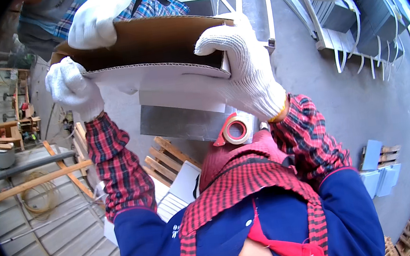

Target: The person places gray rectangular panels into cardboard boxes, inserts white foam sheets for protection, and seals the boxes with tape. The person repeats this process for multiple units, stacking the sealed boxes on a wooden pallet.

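A cardboard carton point(152, 75), white outside and brown inside, is held up in front of me with its long opening facing me. My left hand point(74, 87), in a white knit glove, is closed on the carton's near left corner. At the right end my right hand point(246, 66), gloved the same way, grips the wall, its thumb bent over the rim. A co-worker's white-gloved hand point(95, 26) rests over the far rim at the left. Below the carton, a red tape dispenser point(236, 129) with a roll of tape lies close to my apron.
Under the carton is a grey flat surface point(173, 121). Wooden slats point(168, 158) stand beside it. Grey panels bundled with white straps point(349, 13) stand at the far right. Timber and a dark pipe point(25, 168) lie at the left. Light blue panels point(380, 178) lean at the right.
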Demonstrator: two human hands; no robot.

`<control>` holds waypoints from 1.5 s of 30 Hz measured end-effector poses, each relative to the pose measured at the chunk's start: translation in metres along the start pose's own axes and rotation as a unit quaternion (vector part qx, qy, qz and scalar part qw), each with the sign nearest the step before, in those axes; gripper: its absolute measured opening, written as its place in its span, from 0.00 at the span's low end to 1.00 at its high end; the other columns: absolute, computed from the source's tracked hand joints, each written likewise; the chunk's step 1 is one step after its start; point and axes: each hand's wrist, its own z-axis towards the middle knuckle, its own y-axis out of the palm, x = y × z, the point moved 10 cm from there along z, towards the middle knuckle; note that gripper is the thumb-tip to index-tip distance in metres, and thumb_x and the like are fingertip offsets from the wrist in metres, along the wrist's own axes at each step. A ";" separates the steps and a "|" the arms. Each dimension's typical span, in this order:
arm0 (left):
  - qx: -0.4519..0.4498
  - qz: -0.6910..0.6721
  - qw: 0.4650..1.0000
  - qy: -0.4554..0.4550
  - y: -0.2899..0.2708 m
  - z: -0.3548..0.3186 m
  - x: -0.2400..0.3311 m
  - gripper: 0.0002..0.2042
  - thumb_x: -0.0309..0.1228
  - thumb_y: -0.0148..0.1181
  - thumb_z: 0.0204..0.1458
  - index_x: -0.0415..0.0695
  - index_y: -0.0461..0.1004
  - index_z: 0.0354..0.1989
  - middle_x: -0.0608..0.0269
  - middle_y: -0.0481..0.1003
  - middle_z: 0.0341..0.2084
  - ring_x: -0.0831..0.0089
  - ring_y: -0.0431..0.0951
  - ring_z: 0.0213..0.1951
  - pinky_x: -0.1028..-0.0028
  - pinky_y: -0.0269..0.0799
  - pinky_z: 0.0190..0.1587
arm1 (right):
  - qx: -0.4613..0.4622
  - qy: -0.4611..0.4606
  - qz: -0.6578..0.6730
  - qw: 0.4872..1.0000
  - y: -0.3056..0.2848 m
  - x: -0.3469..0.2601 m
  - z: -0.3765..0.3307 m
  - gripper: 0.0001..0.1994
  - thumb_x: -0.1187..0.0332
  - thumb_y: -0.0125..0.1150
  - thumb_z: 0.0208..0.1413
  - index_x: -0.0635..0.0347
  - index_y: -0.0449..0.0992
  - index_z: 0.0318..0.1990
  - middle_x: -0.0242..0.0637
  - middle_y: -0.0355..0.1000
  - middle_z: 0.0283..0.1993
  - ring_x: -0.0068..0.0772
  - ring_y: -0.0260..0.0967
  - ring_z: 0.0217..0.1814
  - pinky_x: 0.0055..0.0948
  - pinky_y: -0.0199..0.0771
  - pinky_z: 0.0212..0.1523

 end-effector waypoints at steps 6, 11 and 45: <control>0.001 0.092 0.995 -0.035 0.005 -0.002 -0.028 0.20 0.38 0.42 0.64 0.39 0.69 0.23 0.58 0.68 0.21 0.61 0.69 0.26 0.63 0.64 0.34 | 0.022 0.041 -0.095 0.994 0.015 -0.018 0.026 0.25 0.63 0.77 0.41 0.49 0.73 0.48 0.49 0.68 0.43 0.49 0.70 0.44 0.40 0.75 0.40; 0.061 0.114 0.992 -0.011 0.019 -0.040 -0.024 0.16 0.38 0.51 0.63 0.39 0.78 0.32 0.54 0.75 0.26 0.56 0.75 0.34 0.61 0.70 0.42 | -0.017 -0.020 -0.074 0.997 0.017 0.021 -0.009 0.21 0.64 0.75 0.43 0.57 0.75 0.44 0.42 0.70 0.39 0.43 0.70 0.41 0.38 0.74 0.39; -0.046 0.026 0.992 -0.117 0.015 -0.114 0.003 0.08 0.30 0.51 0.61 0.45 0.78 0.37 0.60 0.78 0.39 0.56 0.72 0.55 0.56 0.54 0.67 | -0.098 0.389 0.234 0.886 0.080 0.129 -0.094 0.27 0.63 0.71 0.53 0.65 0.71 0.57 0.43 0.76 0.51 0.30 0.71 0.52 0.29 0.71 0.53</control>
